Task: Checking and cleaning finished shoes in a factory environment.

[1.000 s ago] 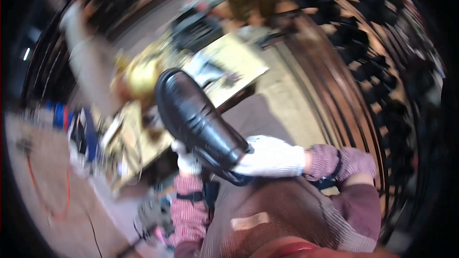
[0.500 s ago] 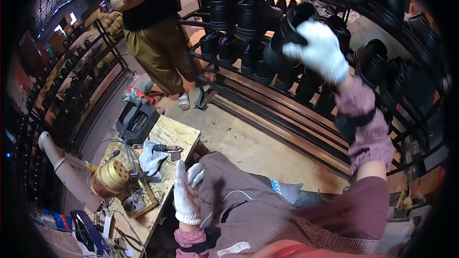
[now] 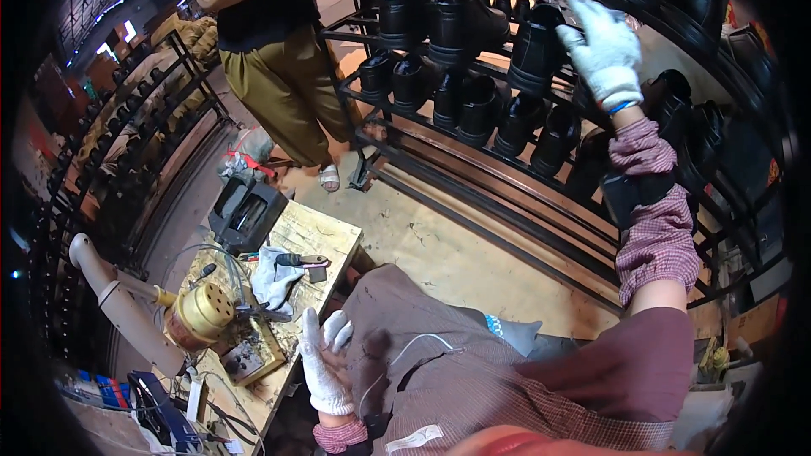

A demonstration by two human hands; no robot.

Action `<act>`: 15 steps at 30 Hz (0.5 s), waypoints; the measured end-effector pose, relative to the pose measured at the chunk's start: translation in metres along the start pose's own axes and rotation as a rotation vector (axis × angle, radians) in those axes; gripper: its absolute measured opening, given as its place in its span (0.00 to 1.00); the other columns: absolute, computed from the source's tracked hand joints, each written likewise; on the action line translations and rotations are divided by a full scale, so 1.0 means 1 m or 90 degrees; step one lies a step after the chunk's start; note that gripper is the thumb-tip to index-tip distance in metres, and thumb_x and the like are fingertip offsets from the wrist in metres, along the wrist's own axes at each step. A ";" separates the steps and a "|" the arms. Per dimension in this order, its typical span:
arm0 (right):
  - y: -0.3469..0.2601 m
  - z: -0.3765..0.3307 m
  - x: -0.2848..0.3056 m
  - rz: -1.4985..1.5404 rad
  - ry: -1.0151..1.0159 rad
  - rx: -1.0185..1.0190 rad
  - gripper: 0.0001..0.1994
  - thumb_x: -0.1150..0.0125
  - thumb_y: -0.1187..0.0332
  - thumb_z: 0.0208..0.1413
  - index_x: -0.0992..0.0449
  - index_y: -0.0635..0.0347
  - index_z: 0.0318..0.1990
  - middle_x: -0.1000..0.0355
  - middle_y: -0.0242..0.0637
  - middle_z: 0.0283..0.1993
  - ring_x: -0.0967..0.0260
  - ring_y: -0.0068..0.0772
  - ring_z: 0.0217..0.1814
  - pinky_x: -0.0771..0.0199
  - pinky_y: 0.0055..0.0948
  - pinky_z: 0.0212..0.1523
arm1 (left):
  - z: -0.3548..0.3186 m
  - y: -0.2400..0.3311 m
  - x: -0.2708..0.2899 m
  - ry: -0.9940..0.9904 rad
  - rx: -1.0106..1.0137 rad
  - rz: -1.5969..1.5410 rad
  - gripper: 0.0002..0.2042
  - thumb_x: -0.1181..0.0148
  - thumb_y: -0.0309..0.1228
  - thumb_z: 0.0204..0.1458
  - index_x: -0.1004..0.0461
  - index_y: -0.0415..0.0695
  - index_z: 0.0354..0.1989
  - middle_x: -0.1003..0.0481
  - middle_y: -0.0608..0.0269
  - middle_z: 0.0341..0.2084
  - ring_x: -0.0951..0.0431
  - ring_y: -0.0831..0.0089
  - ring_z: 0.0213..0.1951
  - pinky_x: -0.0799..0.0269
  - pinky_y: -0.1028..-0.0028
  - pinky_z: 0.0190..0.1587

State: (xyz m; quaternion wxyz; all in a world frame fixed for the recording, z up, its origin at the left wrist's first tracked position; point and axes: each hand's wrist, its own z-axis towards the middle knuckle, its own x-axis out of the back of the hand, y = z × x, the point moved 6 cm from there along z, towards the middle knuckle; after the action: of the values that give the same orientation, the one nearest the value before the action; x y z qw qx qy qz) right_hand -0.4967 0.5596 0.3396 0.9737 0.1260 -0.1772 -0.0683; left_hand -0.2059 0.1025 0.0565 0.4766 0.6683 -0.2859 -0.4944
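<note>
My right hand (image 3: 604,51), in a white glove, reaches up to a black metal shoe rack (image 3: 473,160) and grips the back of a black shoe (image 3: 539,46) that sits on an upper shelf. Other black shoes (image 3: 448,21) stand in rows beside and below it. My left hand (image 3: 325,363), also gloved in white, rests on my lap next to the edge of a wooden workbench (image 3: 325,232). Its fingers are apart and it holds nothing.
Another person (image 3: 270,59) in a dark shirt and olive trousers stands at the rack's left end. On the workbench are a brass-coloured round device (image 3: 203,312), a white cloth (image 3: 272,277) and a black machine (image 3: 245,211). More racks (image 3: 127,127) line the left side.
A second ago both hands held the black shoe over my lap. My right hand then lifted it to the rack, where it now sits on a shelf; my left hand dropped to my lap.
</note>
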 end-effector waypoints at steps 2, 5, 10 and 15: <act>0.035 -0.005 -0.004 -0.140 -0.250 -0.094 0.29 0.41 0.41 0.58 0.21 0.51 0.57 0.23 0.43 0.58 0.24 0.48 0.58 0.27 0.44 0.60 | -0.001 0.002 0.000 -0.032 -0.028 -0.027 0.40 0.57 0.62 0.66 0.48 0.46 0.77 0.33 0.42 0.66 0.30 0.52 0.64 0.36 0.56 0.67; 0.031 -0.019 -0.025 -0.084 -0.433 -0.074 0.26 0.42 0.40 0.57 0.16 0.55 0.42 0.18 0.46 0.41 0.21 0.51 0.47 0.26 0.45 0.54 | -0.006 -0.004 0.005 -0.005 -0.009 -0.054 0.40 0.57 0.62 0.66 0.48 0.45 0.77 0.33 0.43 0.65 0.29 0.54 0.63 0.36 0.57 0.67; -0.166 -0.056 0.162 0.297 -0.203 0.360 0.21 0.26 0.53 0.37 0.23 0.65 0.20 0.29 0.47 0.24 0.26 0.55 0.36 0.25 0.51 0.56 | -0.007 -0.018 -0.014 -0.089 0.020 -0.074 0.41 0.54 0.58 0.67 0.54 0.40 0.78 0.36 0.42 0.67 0.31 0.55 0.65 0.39 0.59 0.69; -0.268 -0.087 0.215 0.968 -0.269 0.393 0.21 0.28 0.50 0.50 0.21 0.63 0.28 0.23 0.48 0.40 0.23 0.55 0.47 0.25 0.54 0.56 | -0.045 -0.041 0.012 -0.048 0.092 -0.136 0.51 0.57 0.70 0.60 0.74 0.51 0.80 0.47 0.40 0.73 0.39 0.49 0.71 0.49 0.56 0.74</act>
State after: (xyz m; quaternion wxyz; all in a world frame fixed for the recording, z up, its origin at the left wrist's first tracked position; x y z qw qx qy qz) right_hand -0.2892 0.2833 0.2594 0.6231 0.2175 -0.4023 0.6345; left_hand -0.1632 0.1237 0.0164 0.3610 0.7087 -0.2657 -0.5448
